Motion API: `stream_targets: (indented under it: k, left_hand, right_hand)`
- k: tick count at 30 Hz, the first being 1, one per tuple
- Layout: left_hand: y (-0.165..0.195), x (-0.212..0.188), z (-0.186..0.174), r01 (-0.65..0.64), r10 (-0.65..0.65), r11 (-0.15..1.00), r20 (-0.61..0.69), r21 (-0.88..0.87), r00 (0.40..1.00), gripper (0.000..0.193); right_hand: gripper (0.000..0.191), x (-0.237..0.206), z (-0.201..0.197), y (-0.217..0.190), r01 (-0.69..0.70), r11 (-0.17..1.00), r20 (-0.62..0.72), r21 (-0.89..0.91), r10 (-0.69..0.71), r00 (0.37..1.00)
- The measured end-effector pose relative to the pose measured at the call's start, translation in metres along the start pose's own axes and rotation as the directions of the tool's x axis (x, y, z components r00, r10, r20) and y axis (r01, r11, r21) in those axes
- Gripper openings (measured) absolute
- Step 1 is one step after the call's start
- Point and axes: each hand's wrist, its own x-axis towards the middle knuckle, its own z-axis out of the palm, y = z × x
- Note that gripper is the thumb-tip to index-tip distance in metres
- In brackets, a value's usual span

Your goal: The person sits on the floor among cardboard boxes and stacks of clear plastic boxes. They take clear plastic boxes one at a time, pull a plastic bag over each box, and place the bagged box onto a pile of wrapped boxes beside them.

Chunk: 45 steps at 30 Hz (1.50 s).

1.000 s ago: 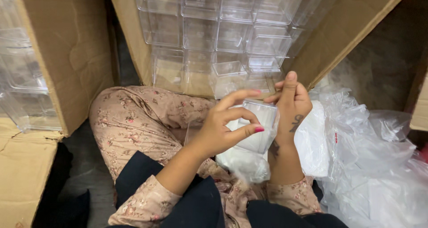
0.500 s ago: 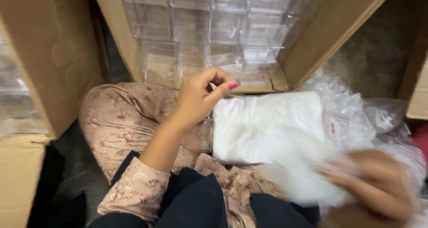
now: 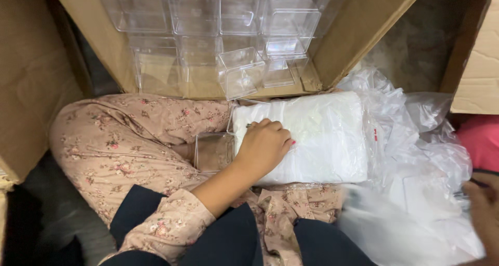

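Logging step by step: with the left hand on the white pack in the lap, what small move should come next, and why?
Probably pinch one white piece from the flat white plastic-wrapped pack: the left hand rests fisted on its near edge, a small clear plastic box sits beside it, and the right hand is off among loose clear plastic bags.

White rectangular plastic-wrapped pack [image 3: 312, 136] lies on the lap, before an open cardboard carton [image 3: 358, 37].

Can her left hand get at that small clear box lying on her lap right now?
Probably yes. The left hand rests on the white packet, right next to the small clear box on the lap. Nothing covers the box or lies between them, so a short sideways move should do.
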Motion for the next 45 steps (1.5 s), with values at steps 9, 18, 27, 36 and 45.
stream_targets:
  k: [9, 18, 27, 36, 45]
  left_hand:
    - [-0.009, 0.005, 0.003, -0.015, -0.014, 0.982, -0.153, -0.188, 0.988, 0.01]
    - [-0.003, -0.004, 0.001, -0.223, 0.233, 0.968, -0.085, 0.112, 0.969, 0.022]
    - [0.014, -0.007, -0.047, -0.239, 0.236, 0.968, -0.042, -0.073, 0.971, 0.018]
    - [-0.012, -0.013, -0.046, -0.063, 0.051, 0.885, -0.038, -0.461, 0.998, 0.017]
    - [-0.011, -0.008, -0.032, -0.047, 0.07, 0.941, 0.056, -0.336, 0.996, 0.018]
  right_hand:
    - [0.036, -0.056, -0.031, -0.16, 0.382, 0.909, -0.158, 0.166, -0.358, 0.92]
    - [0.036, -0.067, -0.036, -0.198, 0.436, 0.889, -0.183, 0.137, -0.41, 0.894]
    - [0.045, -0.08, -0.033, -0.268, 0.83, 0.509, -0.236, 0.229, -0.798, 0.554]
    - [0.05, -0.059, 0.031, -0.286, 0.814, 0.369, -0.002, 0.449, -0.91, 0.414]
    - [0.05, -0.063, 0.048, -0.268, 0.871, 0.368, -0.113, 0.325, -0.9, 0.422]
